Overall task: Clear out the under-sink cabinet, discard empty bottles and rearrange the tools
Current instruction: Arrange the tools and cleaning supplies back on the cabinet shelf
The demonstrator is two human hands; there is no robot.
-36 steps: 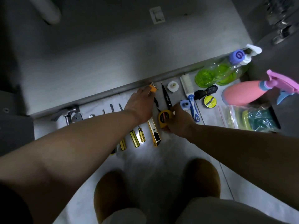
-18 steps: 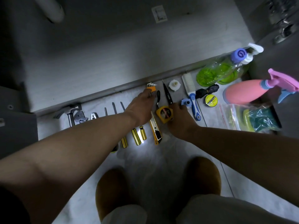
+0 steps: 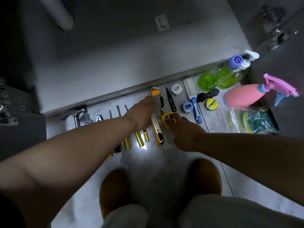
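We judge the clearing nearly done. The cabinet (image 3: 115,55) shows only a pipe (image 3: 60,15) at 11 o'clock. Along its front edge, on the floor (image 3: 153,163), a row runs from the hammer (image 3: 75,113) at 9 o'clock through pliers (image 3: 99,117), screwdrivers (image 3: 139,139) and knife (image 3: 158,130).

Our left hand (image 3: 141,112) lies with fingers straight, tips touching the hex keys (image 3: 155,93) at its 1 o'clock. Our right hand (image 3: 185,132) curls its fingers over the yellow tape (image 3: 165,118), just beside the knife at its 3 o'clock.

The bottles (image 3: 212,76) and a pink sprayer (image 3: 243,95) lie at 2 o'clock of the tape (none looks binned yet). What remains, we think, is discarding the empties and restocking.

Our left forearm covers the middles of the screwdrivers, and the right thumb is hidden. We cannot tell whether any bottle is empty.
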